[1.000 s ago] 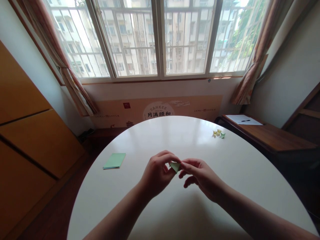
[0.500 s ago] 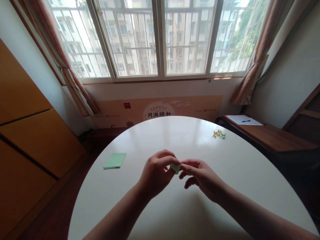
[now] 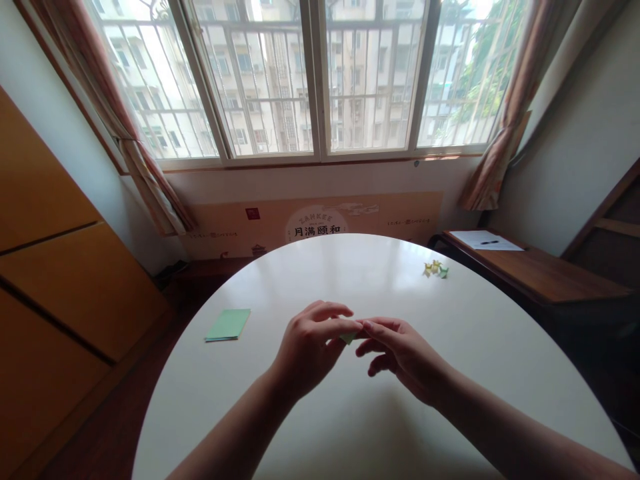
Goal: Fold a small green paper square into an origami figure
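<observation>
- A flat stack of light-green square paper sheets (image 3: pixel 228 325) lies on the glossy white round table (image 3: pixel 370 287), apparently unfolded.
- The left hand (image 3: pixel 307 343) is clamped on a small folded green paper piece (image 3: pixel 348 338), held above the table and mostly hidden; folding looks partly done, though what remains I cannot tell.
- The right hand (image 3: pixel 400 347) pinches the piece's right end, thumb against forefinger.
- Tiny yellow and green folded-paper figures (image 3: pixel 436 269) stand grouped farther off, seemingly finished.

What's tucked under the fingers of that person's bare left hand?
The left hand partly covers a small piece of green paper. Its lower corner shows; the rest is hidden, so its full shape cannot be seen.
</observation>
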The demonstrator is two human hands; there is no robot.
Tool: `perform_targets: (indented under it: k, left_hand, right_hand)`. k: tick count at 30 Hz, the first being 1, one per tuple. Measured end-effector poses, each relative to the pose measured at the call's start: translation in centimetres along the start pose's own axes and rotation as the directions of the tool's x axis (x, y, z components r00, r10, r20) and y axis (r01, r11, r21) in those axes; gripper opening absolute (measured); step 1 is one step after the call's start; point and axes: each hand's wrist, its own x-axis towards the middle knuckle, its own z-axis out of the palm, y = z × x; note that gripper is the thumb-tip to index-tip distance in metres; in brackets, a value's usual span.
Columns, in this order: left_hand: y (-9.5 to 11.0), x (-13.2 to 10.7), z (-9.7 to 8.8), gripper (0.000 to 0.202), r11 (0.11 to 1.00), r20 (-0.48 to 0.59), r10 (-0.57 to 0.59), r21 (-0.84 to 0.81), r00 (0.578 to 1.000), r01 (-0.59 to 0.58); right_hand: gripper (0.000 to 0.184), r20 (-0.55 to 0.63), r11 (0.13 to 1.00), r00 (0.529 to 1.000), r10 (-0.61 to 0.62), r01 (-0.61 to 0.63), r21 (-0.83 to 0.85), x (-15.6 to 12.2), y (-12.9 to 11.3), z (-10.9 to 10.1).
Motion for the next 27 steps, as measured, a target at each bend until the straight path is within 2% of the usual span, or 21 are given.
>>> perform_targets:
  k: [4, 10, 16, 22, 27]
  left_hand:
    - [0.3, 0.1, 0.0, 0.015, 0.999, -0.031, 0.019, -0.04, 0.999, -0.021]
    - [1.0, 0.2, -0.1, 0.014, 0.998, -0.064, -0.037, -0.059, 0.997, 0.033]
    - [1.0, 0.1, -0.1, 0.014, 0.999, -0.063, 0.05, -0.019, 0.997, -0.051]
    - [1.2, 0.2, -0.1, 0.011, 0.997, -0.079, 0.068, 0.036, 0.995, -0.065]
    - [1.6, 0.3, -0.2, 0.016, 0.995, -0.097, 0.085, 0.063, 0.992, -0.079]
  right_hand:
    - [0.031, 0.01, 1.0, 1.0, -0.002, 0.002, 0.005, -0.1, -0.2, 0.2]
    - [0.032, 0.03, 1.0, 1.0, 0.005, -0.005, 0.011, -0.2, -0.2, 0.4]
    - [0.035, 0.042, 1.0, 0.999, -0.002, 0.002, 0.016, -0.3, -0.1, 0.5]
    - [0.033, 0.037, 0.999, 0.999, -0.034, 0.035, -0.008, -0.3, -0.2, 0.5]
    - [0.034, 0.034, 0.998, 0.997, -0.063, 0.063, 0.007, -0.4, -0.1, 0.5]
